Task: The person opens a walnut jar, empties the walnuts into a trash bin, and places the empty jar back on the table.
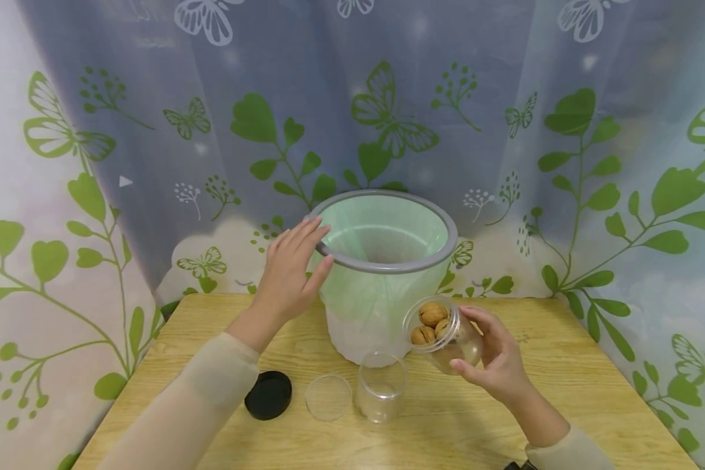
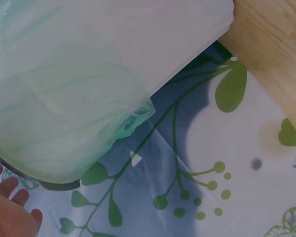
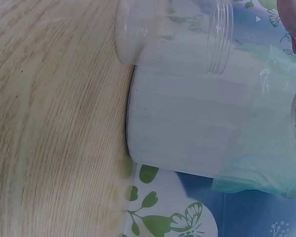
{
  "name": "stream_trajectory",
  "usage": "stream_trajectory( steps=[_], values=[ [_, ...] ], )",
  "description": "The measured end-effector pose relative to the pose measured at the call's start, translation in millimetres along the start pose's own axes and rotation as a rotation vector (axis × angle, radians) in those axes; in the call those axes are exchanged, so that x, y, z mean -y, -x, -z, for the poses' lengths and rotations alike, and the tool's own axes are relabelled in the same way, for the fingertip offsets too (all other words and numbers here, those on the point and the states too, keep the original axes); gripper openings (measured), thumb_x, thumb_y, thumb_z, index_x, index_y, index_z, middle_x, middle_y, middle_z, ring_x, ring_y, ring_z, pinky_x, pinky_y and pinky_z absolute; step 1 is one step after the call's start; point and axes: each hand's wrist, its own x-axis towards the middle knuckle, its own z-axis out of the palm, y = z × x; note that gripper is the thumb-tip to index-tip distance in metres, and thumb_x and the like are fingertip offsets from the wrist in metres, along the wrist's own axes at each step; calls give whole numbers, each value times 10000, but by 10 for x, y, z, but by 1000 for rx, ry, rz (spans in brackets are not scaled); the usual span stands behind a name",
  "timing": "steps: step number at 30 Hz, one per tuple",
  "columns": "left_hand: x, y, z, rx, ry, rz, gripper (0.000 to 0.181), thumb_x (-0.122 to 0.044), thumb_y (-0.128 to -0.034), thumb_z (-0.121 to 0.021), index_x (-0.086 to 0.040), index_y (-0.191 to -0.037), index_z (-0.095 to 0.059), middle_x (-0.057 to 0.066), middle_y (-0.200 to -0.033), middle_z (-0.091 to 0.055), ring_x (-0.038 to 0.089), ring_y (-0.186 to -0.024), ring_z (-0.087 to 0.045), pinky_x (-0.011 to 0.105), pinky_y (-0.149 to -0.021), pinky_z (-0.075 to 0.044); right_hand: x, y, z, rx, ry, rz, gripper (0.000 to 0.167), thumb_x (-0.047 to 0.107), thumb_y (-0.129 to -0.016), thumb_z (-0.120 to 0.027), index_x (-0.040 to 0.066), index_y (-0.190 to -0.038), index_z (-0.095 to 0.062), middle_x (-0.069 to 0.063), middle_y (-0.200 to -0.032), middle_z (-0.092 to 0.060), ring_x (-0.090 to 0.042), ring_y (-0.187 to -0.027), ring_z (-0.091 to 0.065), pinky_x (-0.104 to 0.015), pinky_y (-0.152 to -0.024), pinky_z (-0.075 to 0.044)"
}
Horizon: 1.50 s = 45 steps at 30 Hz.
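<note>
In the head view my right hand [image 1: 502, 365] grips a transparent jar [image 1: 467, 349] around its side, mouth tilted left toward the bin. Several walnuts [image 1: 433, 314] lie inside near its mouth. My left hand [image 1: 290, 271] is at the left rim of a white waste bin [image 1: 352, 320], its fingers fairly straight and spread; the fingertips seem to touch the grey rim [image 1: 388, 267]. A pale green bag lines the bin and hangs over its outside. The left wrist view catches only part of that hand [image 2: 12, 212] beside the rim.
Before the bin stands a second transparent jar [image 1: 382, 398], upright. To its left lie a thin transparent disc [image 1: 328, 397] and a black lid [image 1: 268, 395]. They share a wooden table [image 1: 458, 431]. A patterned curtain [image 1: 305, 78] hangs behind the bin.
</note>
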Motion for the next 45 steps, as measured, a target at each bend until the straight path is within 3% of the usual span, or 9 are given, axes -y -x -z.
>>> stream_trajectory(
  steps=[15,27,45],
  values=[
    [39,-141,-36,168,-26,84,760,-645,-1032,-133,-152,-1552,-387,70,-1636,-269,266,-1519,-184,566,-1185,-128,-22,11,44,-3,16,21,718,-136,-766,-781,-236,-1352,-378,-159,-1424,-499,-238,-1301,-499,-271,-1026,-459],
    [33,-215,-17,285,-69,150,771,-662,-1022,-116,-173,-1558,-378,72,-1649,-234,280,-1525,-147,578,-1182,-92,22,-21,81,-32,-1,9,737,-189,-741,-760,-232,-1364,-369,-158,-1420,-510,-238,-1309,-499,-271,-1021,-465],
    [44,-208,-12,326,-54,176,712,-637,-1037,-194,-190,-1562,-369,84,-1634,-274,281,-1530,-118,611,-1173,-69,80,-116,152,-68,17,41,726,-151,-754,-778,-237,-1355,-379,-168,-1398,-538,-249,-1295,-510,-270,-1037,-450]
  ],
)
